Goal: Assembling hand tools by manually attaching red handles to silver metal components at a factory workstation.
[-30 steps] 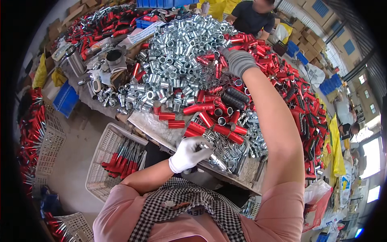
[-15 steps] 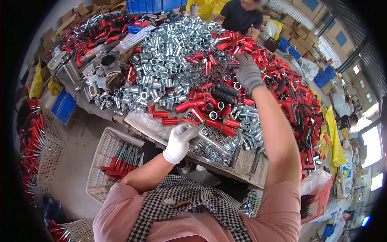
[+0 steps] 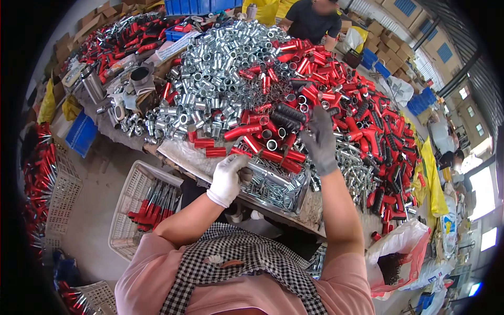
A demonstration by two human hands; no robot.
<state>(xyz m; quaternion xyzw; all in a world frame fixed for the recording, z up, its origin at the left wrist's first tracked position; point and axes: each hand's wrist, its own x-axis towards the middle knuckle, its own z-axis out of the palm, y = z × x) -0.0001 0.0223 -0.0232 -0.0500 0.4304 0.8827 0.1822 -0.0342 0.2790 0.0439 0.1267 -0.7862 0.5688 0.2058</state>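
Compared with one second ago, the right hand [image 3: 319,140] in its grey glove has drawn back from the far heap of silver tubes [image 3: 226,68] toward the person, and it now hangs over the red tubes [image 3: 273,142] near the centre of the frame. Its fingers are bent a little; whether they hold a piece underneath, one cannot tell, because the back of the glove hides the palm. This pulling back suggests that a piece was picked and is being brought to the near edge of the desk [image 3: 315,212].

The left hand [image 3: 227,178] in the white glove has stayed almost in place, just left of centre. It is closed around a small grey metal part [image 3: 245,173], beside the tray of bolts [image 3: 278,186].

The lower frame is filled by the person's checked apron and pink sleeves, so the desk front is hidden. The white basket [image 3: 137,202] at lower left holds red-handled tools, partly cut by the arm. A co-worker at the top edge is blurred.
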